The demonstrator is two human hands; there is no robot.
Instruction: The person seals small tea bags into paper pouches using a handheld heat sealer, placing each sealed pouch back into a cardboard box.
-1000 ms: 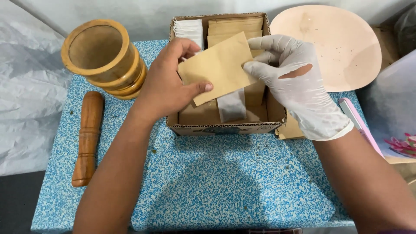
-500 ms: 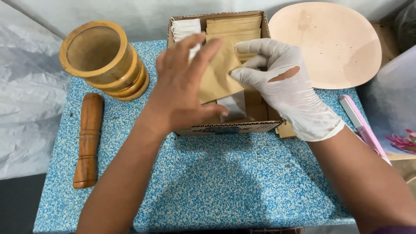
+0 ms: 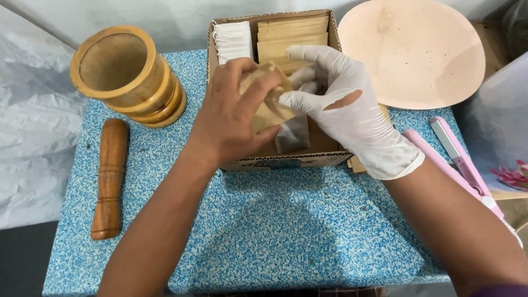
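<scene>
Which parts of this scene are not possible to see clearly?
Head view:
- Brown paper pouch: mostly covered by the left hand and gloved right hand.
- Cardboard box: floor hidden by both hands.
- Pink flat tool: partly behind the right forearm.
- Round tray: top cut by the frame edge.

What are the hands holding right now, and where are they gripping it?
Both hands hold a tan paper pouch above the cardboard box: the bare left hand grips its left side, the gloved right hand pinches its right edge.
</scene>
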